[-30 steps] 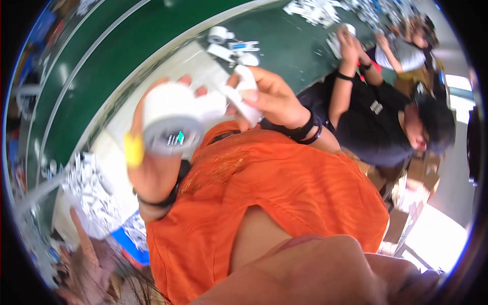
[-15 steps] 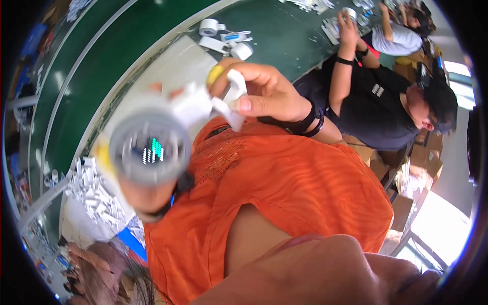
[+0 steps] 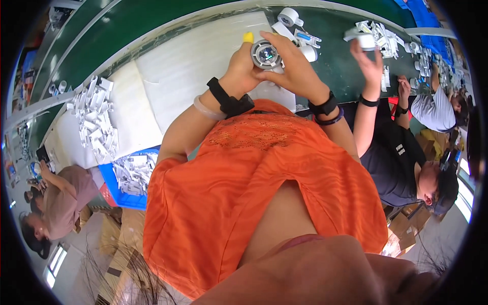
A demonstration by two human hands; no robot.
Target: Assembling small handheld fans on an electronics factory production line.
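Both my hands meet over the worktable around a round device [image 3: 266, 55] with a grey rim and a lit display facing up. My left hand [image 3: 241, 71] closes on its left side, with a yellow cover [image 3: 248, 37] on a fingertip. From the right, my right hand [image 3: 296, 68] curls round it, thumb below and fingers above. The device's underside is hidden by my hands. Just beyond my right hand lie white round-headed units [image 3: 288, 17] and a white piece with a blue strip [image 3: 307, 37].
White plastic parts are heaped [image 3: 95, 119] on the pale sheet [image 3: 198, 56] at left. A blue bin [image 3: 124, 199] below holds more. At right, a co-worker's raised hand [image 3: 370, 63] holds a white round part near further parts [image 3: 384, 40]. Another person sits at far left.
My hands have come together farther out over the table, bringing the device away from me. The white bracket-like piece that my right hand held apart is no longer distinguishable. My view has turned.
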